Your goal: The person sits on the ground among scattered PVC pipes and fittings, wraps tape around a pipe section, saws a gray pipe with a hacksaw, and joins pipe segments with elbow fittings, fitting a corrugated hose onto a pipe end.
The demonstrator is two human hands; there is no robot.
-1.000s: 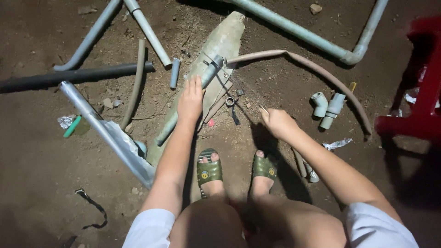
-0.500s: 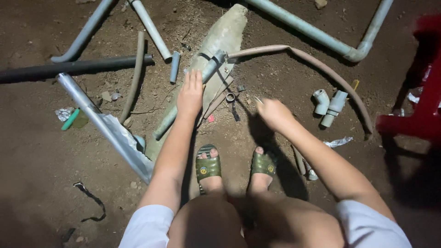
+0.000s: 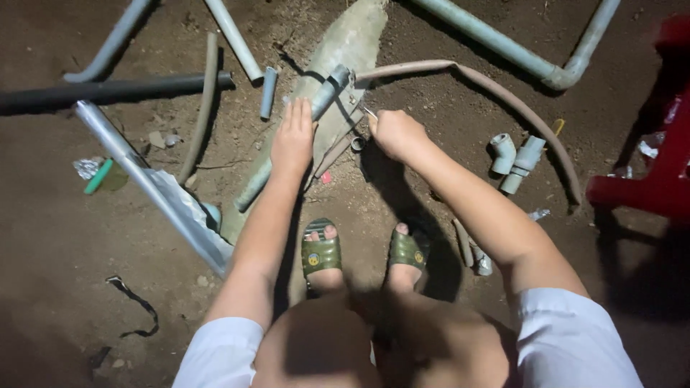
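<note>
The person squats over the dirt, green sandals [image 3: 321, 253] at six o'clock. The left hand [image 3: 293, 138] lies flat, fingers released and spread, pressing on a grey pipe [image 3: 287, 147] that runs along the pale slab [image 3: 352, 43] from seven o'clock up to the fitting [image 3: 329, 85] at twelve. The right hand [image 3: 395, 133] is clenched at one o'clock, pinching a thin metal piece [image 3: 368, 112] just beside that fitting. A curved brown hose [image 3: 503, 97] arcs away toward three o'clock, elbow fittings [image 3: 514, 154] beneath it
</note>
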